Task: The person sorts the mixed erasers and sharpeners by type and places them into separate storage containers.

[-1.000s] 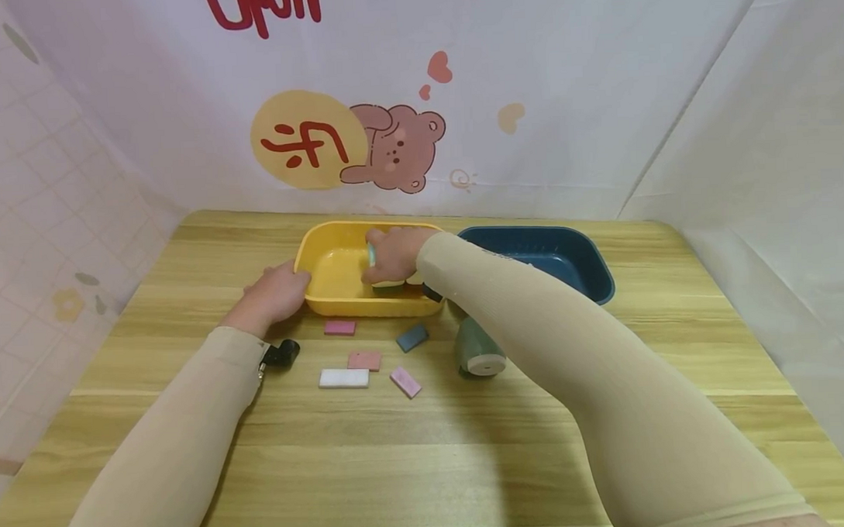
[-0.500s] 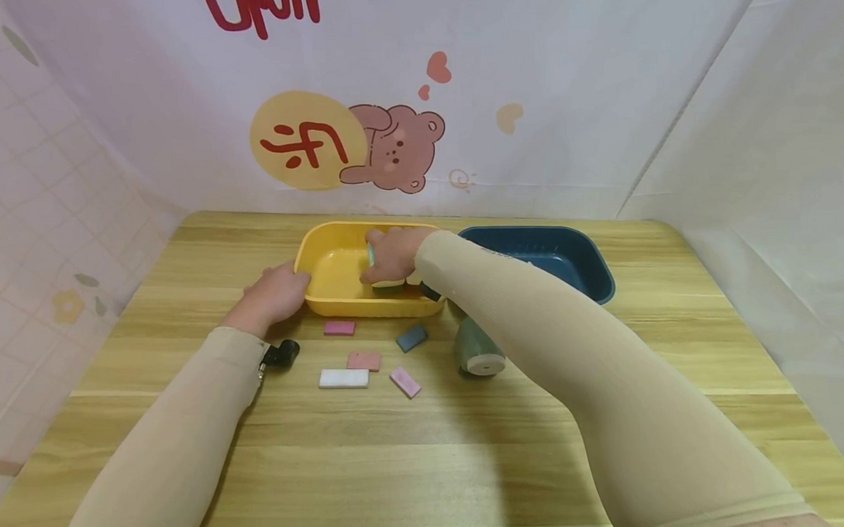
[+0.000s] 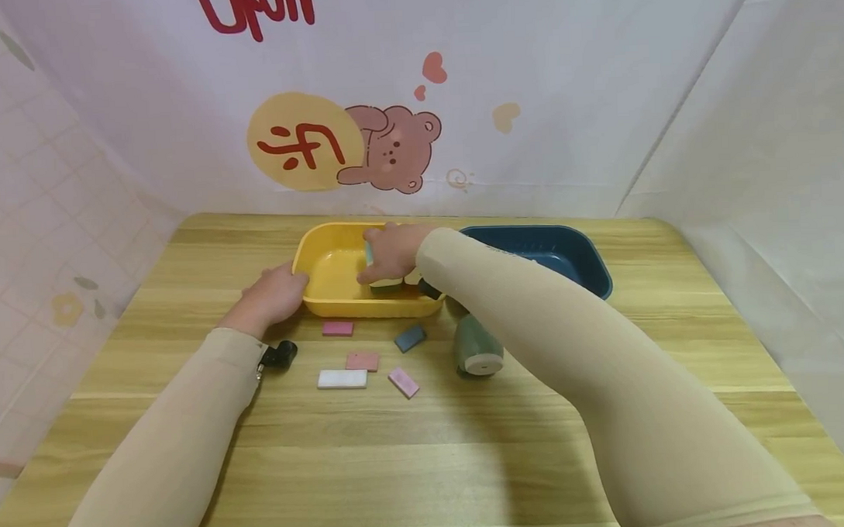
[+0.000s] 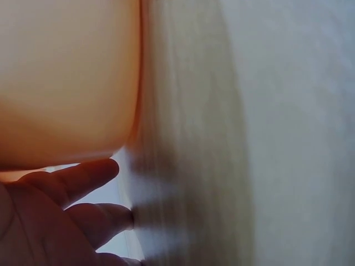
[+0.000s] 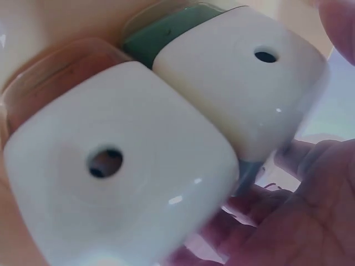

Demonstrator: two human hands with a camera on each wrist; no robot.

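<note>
My left hand (image 3: 273, 294) grips the left end of the yellow bin (image 3: 375, 308); its fingers (image 4: 89, 177) lie along the bin's outer wall in the left wrist view, the thumb hidden there. My right hand (image 3: 394, 253) reaches inside the bin and holds a green container with a white, rounded-square end (image 5: 249, 77) that has a small hole. Fingers run along one side of it and part of the thumb shows opposite. Right against it stands a reddish-brown container (image 5: 69, 72) with a similar white holed end.
Several small flat blocks lie before the bin, among them a white one (image 3: 342, 379), a dark blue one (image 3: 410, 338) and a pale pink one (image 3: 403, 382). A green cup-like container (image 3: 477, 343) lies on its side. The dark blue bin (image 3: 575, 246) stands behind the right forearm.
</note>
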